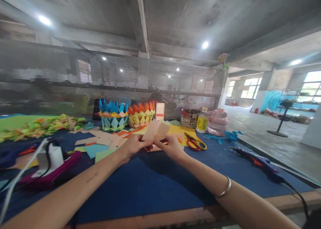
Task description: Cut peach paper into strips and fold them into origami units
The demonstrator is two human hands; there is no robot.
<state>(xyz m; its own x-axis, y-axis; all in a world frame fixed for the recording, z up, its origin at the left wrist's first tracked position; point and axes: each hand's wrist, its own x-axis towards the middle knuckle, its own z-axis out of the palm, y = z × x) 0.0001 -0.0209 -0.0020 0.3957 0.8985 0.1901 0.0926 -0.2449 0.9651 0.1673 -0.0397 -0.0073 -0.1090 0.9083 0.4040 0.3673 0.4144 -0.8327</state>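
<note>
Between both hands, a little above the blue table, is a pale peach piece of paper [155, 130], which looks folded or doubled. My left hand [134, 145] pinches its lower left edge, thumb on the near side. On the lower right edge my right hand [173, 146] grips the same paper, and a silver bangle [225, 186] circles that wrist. Loose cut paper pieces [102, 138] in peach, orange, blue and green lie just left of and behind my hands. Scissors [196, 142] with red and yellow handles rest to the right, partly over yellow paper [189, 132].
Behind stand a blue-topped folded-paper basket [114, 115], an orange-topped one [141, 114], a woven basket [189, 117], a yellow-labelled bottle [202, 121] and a pink bottle [217, 122]. A corded glue gun [260, 163] lies right. A purple power strip [54, 170] sits left, near a paper pile [37, 127].
</note>
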